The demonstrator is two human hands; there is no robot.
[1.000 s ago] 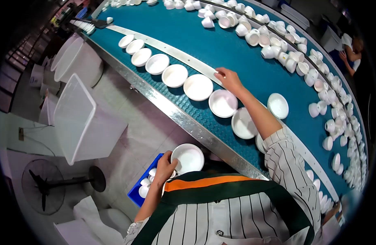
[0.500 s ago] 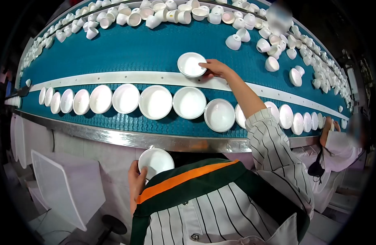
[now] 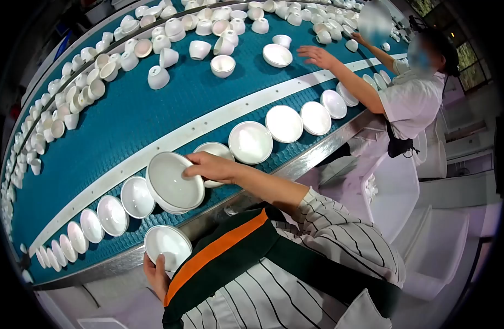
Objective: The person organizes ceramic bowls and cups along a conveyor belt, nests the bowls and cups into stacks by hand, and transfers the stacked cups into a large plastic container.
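Note:
My right hand [image 3: 209,166] grips a white bowl [image 3: 176,183] by its right rim, thumb inside, above the near strip of the belt. Another rim shows just under this bowl; I cannot tell whether it belongs to a second held bowl or one standing on the belt. Low and close to my body, my left hand [image 3: 156,275] is closed on another white bowl [image 3: 167,248], its thumb over the rim. A row of white bowls [image 3: 250,142] runs along the near strip on both sides of my right hand.
Beyond a white divider rail [image 3: 200,130], the teal belt [image 3: 129,118] carries many scattered white cups [image 3: 159,77] and bowls. A metal edge [image 3: 296,159] borders it. At right, a co-worker [image 3: 419,98] reaches an open hand [image 3: 318,56] over the belt. White bins [image 3: 397,189] stand below.
The view has turned to the right, bringing the co-worker in closer. My right hand has come from the divider rail to the near row with its bowl. My left hand still holds a bowl.

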